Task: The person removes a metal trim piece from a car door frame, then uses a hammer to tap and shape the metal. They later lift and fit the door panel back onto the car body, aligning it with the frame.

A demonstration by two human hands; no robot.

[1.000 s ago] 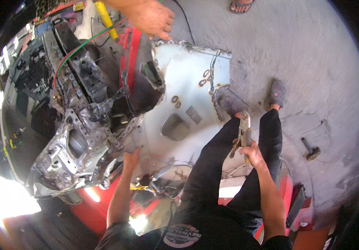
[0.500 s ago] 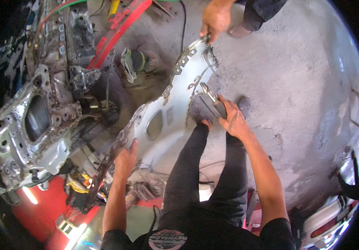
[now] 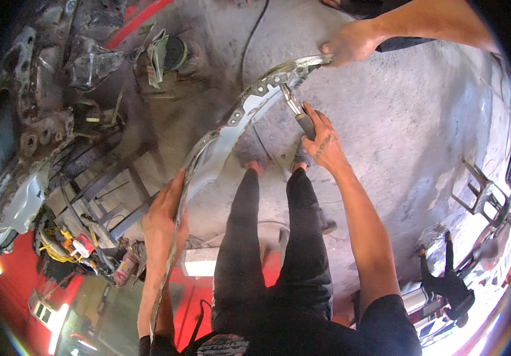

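Observation:
A pale metal body panel (image 3: 222,157) with a ragged, perforated rim runs diagonally, seen almost edge-on. My left hand (image 3: 165,210) grips its near end at lower left, partly overlapped by the edge. My right hand (image 3: 322,136) is closed round locking pliers (image 3: 303,118), whose jaws are at the panel's edge near the far end; whether they clamp it I cannot tell. A co-worker's hand (image 3: 350,44) holds that far end at the top.
A car body structure (image 3: 27,136) with cut metal lies left. A metal frame stand (image 3: 119,196), cables (image 3: 59,243) and a round container (image 3: 175,50) are on the concrete floor (image 3: 398,118). Another metal stand (image 3: 481,190) and a distant person (image 3: 448,282) are at right.
The panel has tipped from face-up to nearly edge-on. The co-worker's hand has moved right along with its far end. My right hand has raised the pliers toward that end.

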